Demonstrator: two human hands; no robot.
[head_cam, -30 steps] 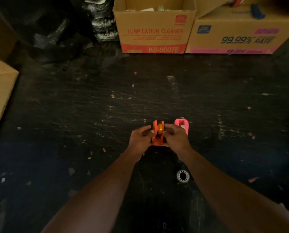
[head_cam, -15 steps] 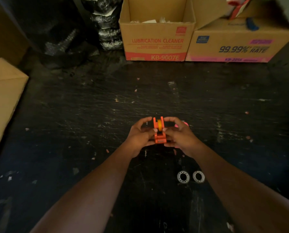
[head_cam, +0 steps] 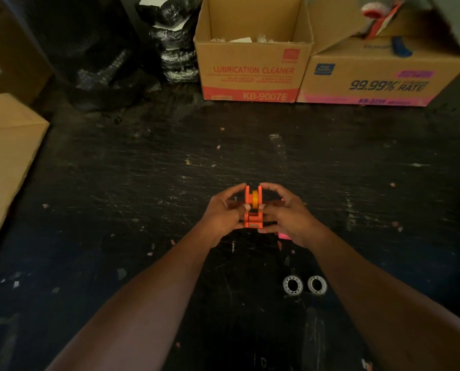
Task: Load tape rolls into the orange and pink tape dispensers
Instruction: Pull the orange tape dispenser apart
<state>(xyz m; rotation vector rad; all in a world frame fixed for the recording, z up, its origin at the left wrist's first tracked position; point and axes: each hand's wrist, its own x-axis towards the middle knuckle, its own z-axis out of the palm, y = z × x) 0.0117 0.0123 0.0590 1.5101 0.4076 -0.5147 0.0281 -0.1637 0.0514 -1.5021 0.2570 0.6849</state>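
Both hands hold the orange tape dispenser (head_cam: pixel 253 220) over the middle of the black floor. A yellowish tape roll (head_cam: pixel 255 200) sits between its two side walls. My left hand (head_cam: pixel 222 213) grips its left side, my right hand (head_cam: pixel 287 216) its right side. The pink dispenser (head_cam: pixel 283 236) is almost wholly hidden under my right hand; only a pink sliver shows. Two white tape rolls (head_cam: pixel 293 284) (head_cam: pixel 316 284) lie flat side by side on the floor, nearer to me and right of centre.
Two cardboard boxes stand at the back: an open one marked LUBRICATION CLEANER (head_cam: pixel 253 73) and one marked 99.99% RATE (head_cam: pixel 384 79). Black wrapped bundles (head_cam: pixel 175 44) pile at the back left. Another cardboard box (head_cam: pixel 6 156) borders the left side. Small scraps litter the floor.
The view has tilted and both white rolls have come into sight. My hands have turned the orange dispenser more upright and my right hand now covers most of the pink dispenser.
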